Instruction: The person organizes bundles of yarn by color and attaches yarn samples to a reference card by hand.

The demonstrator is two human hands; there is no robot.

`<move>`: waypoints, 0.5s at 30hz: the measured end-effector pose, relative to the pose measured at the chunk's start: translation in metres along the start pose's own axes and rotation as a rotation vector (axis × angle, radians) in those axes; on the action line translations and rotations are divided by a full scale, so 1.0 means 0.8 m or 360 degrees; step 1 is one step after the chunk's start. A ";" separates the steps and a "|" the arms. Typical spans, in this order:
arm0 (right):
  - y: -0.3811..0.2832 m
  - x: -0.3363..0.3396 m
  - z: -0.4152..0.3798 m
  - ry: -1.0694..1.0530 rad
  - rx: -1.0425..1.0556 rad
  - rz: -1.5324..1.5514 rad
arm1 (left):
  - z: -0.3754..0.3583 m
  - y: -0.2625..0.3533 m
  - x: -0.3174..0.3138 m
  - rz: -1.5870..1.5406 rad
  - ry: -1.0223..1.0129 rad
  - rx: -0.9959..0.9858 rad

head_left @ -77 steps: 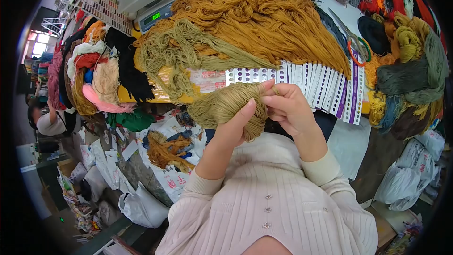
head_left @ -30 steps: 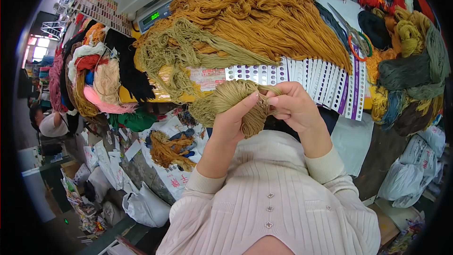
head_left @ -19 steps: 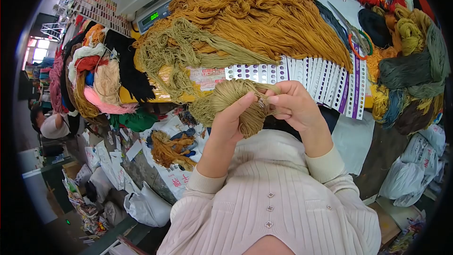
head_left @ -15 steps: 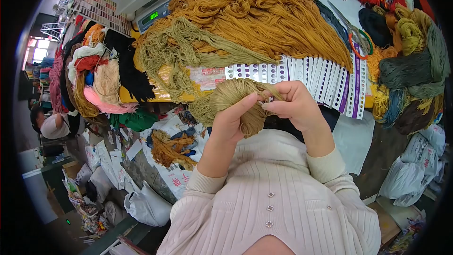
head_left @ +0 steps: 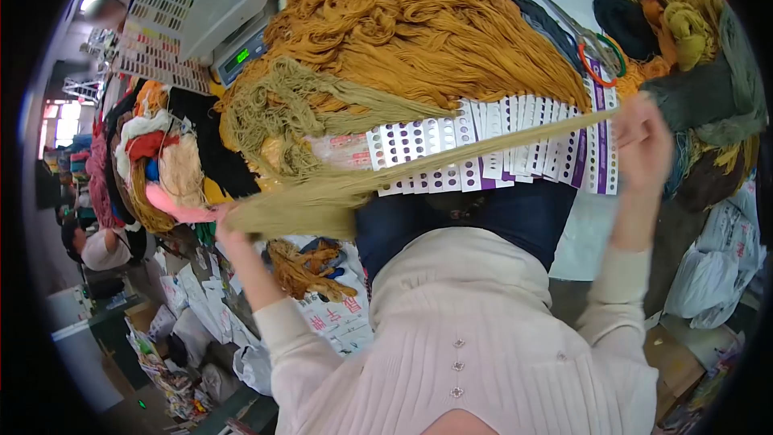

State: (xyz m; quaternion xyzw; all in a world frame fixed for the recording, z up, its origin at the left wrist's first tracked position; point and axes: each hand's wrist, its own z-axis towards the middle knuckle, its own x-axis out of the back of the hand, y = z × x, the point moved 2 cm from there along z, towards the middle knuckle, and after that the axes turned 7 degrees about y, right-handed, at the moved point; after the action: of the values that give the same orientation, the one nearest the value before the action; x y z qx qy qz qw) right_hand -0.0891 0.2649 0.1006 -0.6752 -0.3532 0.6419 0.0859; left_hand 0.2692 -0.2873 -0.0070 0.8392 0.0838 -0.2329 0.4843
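A bundle of olive-green yarn is pulled out long in front of my body, wide and loose at the left and drawn thin toward the right. My left hand grips its broad end, partly smeared by motion. At the far right my right hand is closed round the narrow end, also blurred. Under the stretched strands lies a fanned row of white cards with rows of holes. Just beyond the cards rest more olive yarn and a big heap of golden-brown yarn.
Scissors with orange and green handles lie at the back right, near dark and green yarn skeins. A scale carries a clear tray at the back left. Mixed yarns hang at the left. Another person is far left.
My hands have moved far apart, left and right. The olive yarn that was bunched between them is now stretched out across the cards.
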 end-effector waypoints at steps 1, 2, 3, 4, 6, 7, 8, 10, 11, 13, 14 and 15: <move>-0.050 0.019 0.017 -0.0263 0.0105 -0.0081 | 0.016 0.031 0.033 0.0076 0.0224 -0.0014; -0.105 0.045 0.025 0.0060 0.0359 0.0167 | 0.031 0.063 0.066 0.0152 0.0443 -0.0017; -0.183 0.094 0.038 0.0385 0.0949 0.0051 | 0.022 0.085 0.063 -0.0067 0.0636 0.0008; -0.267 0.148 0.039 0.0248 0.1259 -0.0136 | 0.060 0.109 0.098 -0.0374 0.0649 0.0039; -0.295 0.123 0.022 -0.0143 0.1557 -0.0171 | 0.041 0.102 0.033 0.0187 0.0273 -0.0323; -0.226 0.057 0.027 0.0102 0.1452 -0.0285 | 0.051 0.066 0.006 -0.0137 -0.0454 -0.0070; -0.157 -0.003 0.032 0.0351 0.1349 -0.0388 | 0.008 0.014 -0.074 -0.0606 -0.0877 0.0523; -0.038 -0.022 0.054 0.0232 0.0926 -0.1326 | -0.086 -0.082 -0.216 -0.0621 -0.0475 0.0877; 0.007 -0.004 0.070 -0.0098 0.0839 -0.1803 | -0.119 -0.124 -0.260 -0.0237 -0.0513 0.0819; 0.087 -0.007 0.067 -0.0045 0.0286 -0.1516 | -0.146 -0.184 -0.307 -0.0458 -0.0710 0.1406; 0.108 -0.004 0.067 -0.0079 0.0171 -0.1442 | -0.149 -0.205 -0.319 -0.0209 -0.0844 0.1297; 0.107 -0.002 0.065 -0.0074 0.0106 -0.1384 | -0.171 -0.206 -0.338 -0.0088 -0.0812 0.1252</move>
State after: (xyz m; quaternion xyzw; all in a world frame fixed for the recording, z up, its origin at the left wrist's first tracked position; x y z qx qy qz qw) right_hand -0.1059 0.1838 0.0449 -0.4459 -0.5855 0.5721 0.3620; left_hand 0.0141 -0.0627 0.0509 0.8724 -0.1102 -0.4587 0.1282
